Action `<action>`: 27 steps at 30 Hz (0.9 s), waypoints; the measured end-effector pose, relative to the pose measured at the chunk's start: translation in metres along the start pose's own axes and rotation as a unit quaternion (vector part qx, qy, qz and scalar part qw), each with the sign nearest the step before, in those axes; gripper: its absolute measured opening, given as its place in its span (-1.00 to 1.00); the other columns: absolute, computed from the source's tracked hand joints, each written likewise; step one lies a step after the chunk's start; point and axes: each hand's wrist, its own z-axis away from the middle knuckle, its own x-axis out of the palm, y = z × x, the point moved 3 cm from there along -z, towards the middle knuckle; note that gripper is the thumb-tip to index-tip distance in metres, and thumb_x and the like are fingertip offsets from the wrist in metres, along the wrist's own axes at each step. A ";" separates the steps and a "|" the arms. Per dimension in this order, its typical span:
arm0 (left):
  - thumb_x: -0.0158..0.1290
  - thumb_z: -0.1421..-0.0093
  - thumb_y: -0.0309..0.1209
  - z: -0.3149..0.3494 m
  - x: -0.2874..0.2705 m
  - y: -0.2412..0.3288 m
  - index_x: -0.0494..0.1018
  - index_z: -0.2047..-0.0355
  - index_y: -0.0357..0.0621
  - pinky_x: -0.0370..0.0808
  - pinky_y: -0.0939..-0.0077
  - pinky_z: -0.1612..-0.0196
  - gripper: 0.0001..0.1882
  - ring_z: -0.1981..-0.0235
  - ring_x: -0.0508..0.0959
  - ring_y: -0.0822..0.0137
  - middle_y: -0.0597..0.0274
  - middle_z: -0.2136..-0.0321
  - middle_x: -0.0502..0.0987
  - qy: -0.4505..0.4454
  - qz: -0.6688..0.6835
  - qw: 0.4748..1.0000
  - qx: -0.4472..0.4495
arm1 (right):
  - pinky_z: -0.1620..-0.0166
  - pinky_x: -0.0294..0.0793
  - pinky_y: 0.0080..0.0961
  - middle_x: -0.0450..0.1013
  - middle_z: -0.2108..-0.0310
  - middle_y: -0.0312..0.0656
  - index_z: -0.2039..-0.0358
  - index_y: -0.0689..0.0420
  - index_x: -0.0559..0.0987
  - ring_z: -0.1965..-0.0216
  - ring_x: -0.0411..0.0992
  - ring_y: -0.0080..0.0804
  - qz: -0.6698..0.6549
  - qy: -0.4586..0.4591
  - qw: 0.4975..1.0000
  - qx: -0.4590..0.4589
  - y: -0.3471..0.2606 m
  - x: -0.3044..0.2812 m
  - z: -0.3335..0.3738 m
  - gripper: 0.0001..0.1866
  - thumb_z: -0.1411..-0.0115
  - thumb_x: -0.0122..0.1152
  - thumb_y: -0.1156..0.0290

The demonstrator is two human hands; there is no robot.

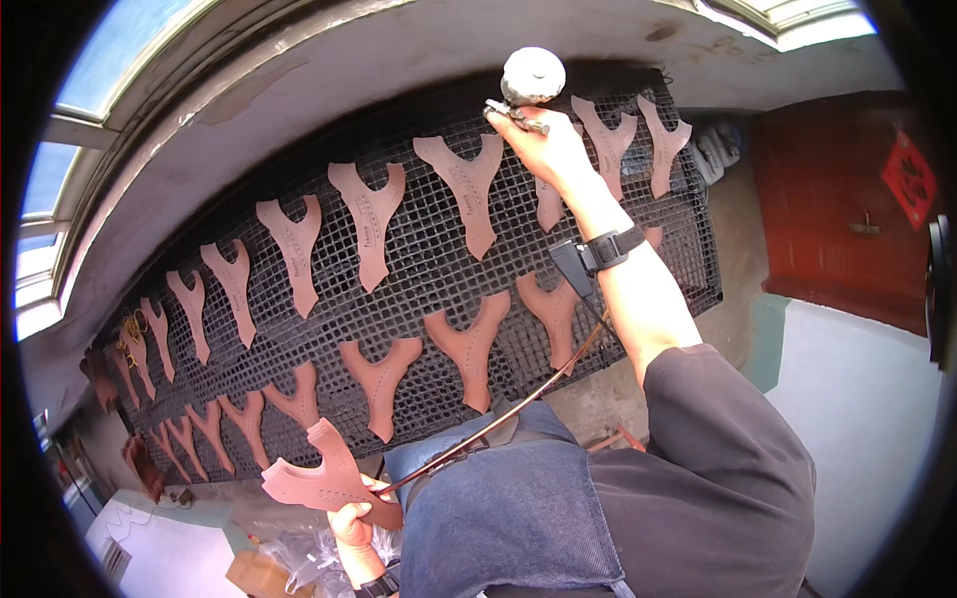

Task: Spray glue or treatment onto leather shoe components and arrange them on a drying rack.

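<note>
My right hand point(548, 149) is raised at the top centre, its fingers wrapped round a spray gun point(533, 78) with a rounded, pale metallic cup. A thin brown hose point(498, 421) runs from beside my right forearm down across my apron point(508, 508) toward my left hand. Low at the left, my left hand point(351, 525) grips a small stack of Y-shaped brown leather pieces point(334, 478) by the stem end. Similar Y-shaped leather pieces point(464, 189) lie in two rows on a black mesh rack point(329, 324); my right arm partly covers some of them.
Windows point(120, 55) line the upper left, along a pale wall ledge point(319, 85). A red door point(827, 219) with a red diamond-shaped paper stands at the right, beside a white-and-green wall point(847, 399). Clear plastic bags point(314, 558) and a cardboard box point(256, 573) lie lower left.
</note>
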 end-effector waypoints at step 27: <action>0.05 0.21 -0.49 -0.013 -0.019 -0.002 0.47 0.19 -0.45 0.60 0.10 0.19 -0.51 0.36 0.61 -0.07 -0.13 0.36 0.56 -0.052 -0.009 0.999 0.003 | 0.17 0.63 -0.34 0.65 0.38 -0.14 0.30 0.11 0.69 0.27 0.65 -0.16 0.112 -0.183 0.976 0.029 -0.011 -0.011 0.168 -0.50 -0.24 0.32 -0.14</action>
